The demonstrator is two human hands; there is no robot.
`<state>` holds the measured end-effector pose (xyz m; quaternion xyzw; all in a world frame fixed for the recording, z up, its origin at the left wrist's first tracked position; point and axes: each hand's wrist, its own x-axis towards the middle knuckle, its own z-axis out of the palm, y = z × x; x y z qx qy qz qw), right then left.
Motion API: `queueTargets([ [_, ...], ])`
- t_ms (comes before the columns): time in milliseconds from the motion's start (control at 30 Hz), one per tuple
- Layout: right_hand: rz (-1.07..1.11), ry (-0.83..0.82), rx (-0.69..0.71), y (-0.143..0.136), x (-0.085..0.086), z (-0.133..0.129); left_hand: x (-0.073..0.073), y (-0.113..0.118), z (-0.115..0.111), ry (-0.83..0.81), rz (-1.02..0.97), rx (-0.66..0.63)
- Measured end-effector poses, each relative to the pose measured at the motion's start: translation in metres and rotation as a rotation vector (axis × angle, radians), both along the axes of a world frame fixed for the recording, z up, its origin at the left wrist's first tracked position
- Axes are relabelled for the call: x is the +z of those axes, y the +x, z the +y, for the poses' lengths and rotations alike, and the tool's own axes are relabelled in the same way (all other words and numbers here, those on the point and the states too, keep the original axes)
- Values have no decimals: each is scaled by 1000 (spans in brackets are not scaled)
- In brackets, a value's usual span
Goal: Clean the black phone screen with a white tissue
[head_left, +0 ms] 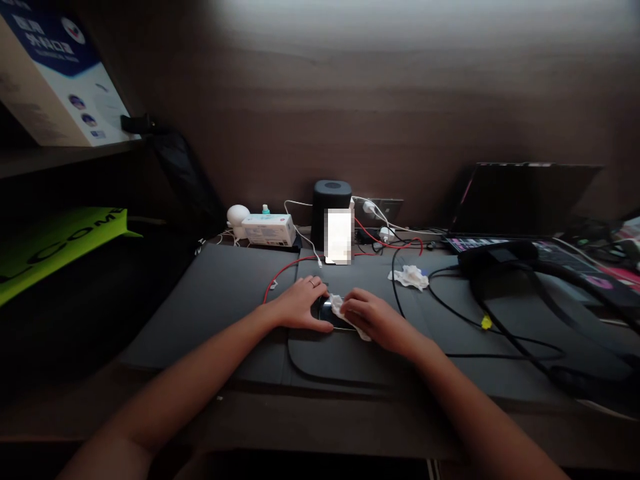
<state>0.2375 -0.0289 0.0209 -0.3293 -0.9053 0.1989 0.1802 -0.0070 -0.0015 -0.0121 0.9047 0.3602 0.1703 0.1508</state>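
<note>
A dark smartphone [327,317] lies flat on the grey mat [240,287], its glass catching some light. Around its left end my left hand [301,305] is curved, thumb along the near edge and fingers at the far edge, with a ring on one finger. My right hand [374,319] pinches a crumpled white tissue [337,305] and presses it on the phone's screen. The phone's right part is hidden under that hand and the tissue. A second crumpled tissue [413,277] rests on the mat, farther back on the right.
Behind the hands stand a dark speaker-like device [320,200] and a small white box [270,229]. A laptop [525,200] and black headphones [505,267] are at the right. A red cable [285,265] and black cables cross the mat. Shelves hold a mask box [80,80] at left.
</note>
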Motion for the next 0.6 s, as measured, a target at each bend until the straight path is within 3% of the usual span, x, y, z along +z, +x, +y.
queueTargets([
  [167,-54,4,-55,11,6,1,0,0,0,7,-4,2],
  [400,-58,-54,101,-2,4,-6,1,0,1,11,14,-4],
  [600,-78,11,-33,5,3,-1,1,0,0,4,-4,-2],
])
